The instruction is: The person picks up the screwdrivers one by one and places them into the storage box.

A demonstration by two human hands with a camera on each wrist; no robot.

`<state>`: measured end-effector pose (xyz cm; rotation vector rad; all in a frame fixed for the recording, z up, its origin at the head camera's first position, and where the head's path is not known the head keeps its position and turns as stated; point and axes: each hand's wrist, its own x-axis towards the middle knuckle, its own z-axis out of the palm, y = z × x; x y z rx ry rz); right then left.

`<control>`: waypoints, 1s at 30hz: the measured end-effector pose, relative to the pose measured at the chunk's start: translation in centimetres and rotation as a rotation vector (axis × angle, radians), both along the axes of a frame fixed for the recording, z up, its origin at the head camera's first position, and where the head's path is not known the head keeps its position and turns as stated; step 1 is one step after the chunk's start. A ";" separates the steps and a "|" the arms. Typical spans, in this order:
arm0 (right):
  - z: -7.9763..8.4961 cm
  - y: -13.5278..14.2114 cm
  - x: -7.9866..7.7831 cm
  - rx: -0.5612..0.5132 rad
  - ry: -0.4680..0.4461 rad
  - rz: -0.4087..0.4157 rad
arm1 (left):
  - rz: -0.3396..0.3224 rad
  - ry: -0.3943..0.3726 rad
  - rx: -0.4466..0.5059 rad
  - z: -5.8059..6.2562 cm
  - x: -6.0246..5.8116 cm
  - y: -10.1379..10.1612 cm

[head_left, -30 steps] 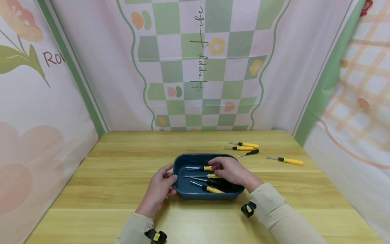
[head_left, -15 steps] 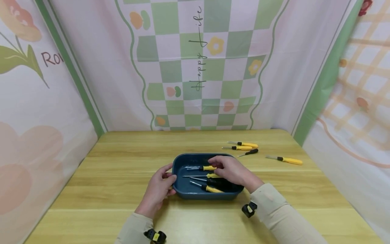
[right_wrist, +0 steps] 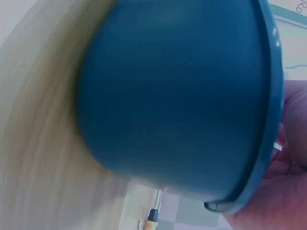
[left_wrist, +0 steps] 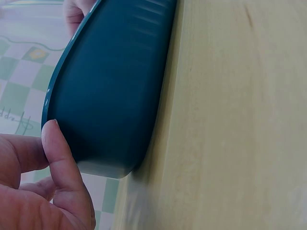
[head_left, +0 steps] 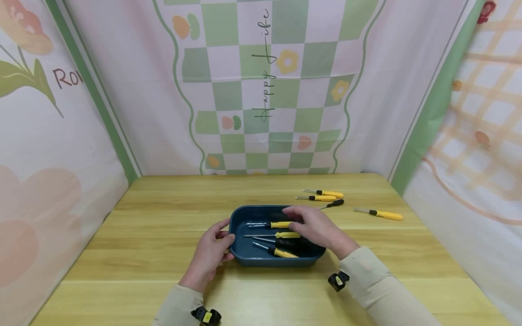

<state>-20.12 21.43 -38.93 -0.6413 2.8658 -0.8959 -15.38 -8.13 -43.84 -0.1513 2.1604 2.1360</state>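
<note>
A dark blue rectangular tray [head_left: 269, 262] stands on the table in front of me. My left hand [head_left: 210, 251] pinches its left rim, the thumb [left_wrist: 60, 148] showing in the left wrist view. Inside lie several screwdrivers with their shafts to the left: a yellow-handled screwdriver [head_left: 280, 225] at the back, a second yellow-handled screwdriver [head_left: 287, 235], a black-handled screwdriver [head_left: 284, 244] and a front yellow-handled screwdriver [head_left: 285, 254]. Over the tray's right side my right hand [head_left: 320, 228] hovers with loosely bent fingers, its fingertips by the back screwdriver's handle. I see nothing held in it.
Behind and right of the tray, a yellow screwdriver [head_left: 331, 194], another yellow screwdriver [head_left: 325, 198] and a black screwdriver [head_left: 336, 203] lie on the wooden table [head_left: 171, 194]. A further yellow screwdriver [head_left: 387, 215] lies apart to the right. Printed curtains [head_left: 261, 145] enclose the table.
My right hand has drawn slightly right, uncovering more of the yellow handles in the tray and hiding the tip of the loose black screwdriver. The left hand keeps its grip on the rim.
</note>
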 end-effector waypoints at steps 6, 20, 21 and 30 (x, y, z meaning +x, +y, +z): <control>0.1 1.0 -0.1 -0.028 0.077 -0.004 | -0.005 -0.002 0.003 0.0 0.0 -0.1; 0.6 3.5 -0.9 -0.010 0.108 -0.073 | -0.009 -0.009 0.005 0.2 0.1 -0.1; 0.6 3.8 -1.0 -0.005 0.116 -0.082 | -0.009 -0.010 0.005 0.3 0.1 -0.1; 0.3 6.8 -1.5 0.032 0.171 -0.161 | -0.006 -0.016 -0.005 0.2 0.0 -0.1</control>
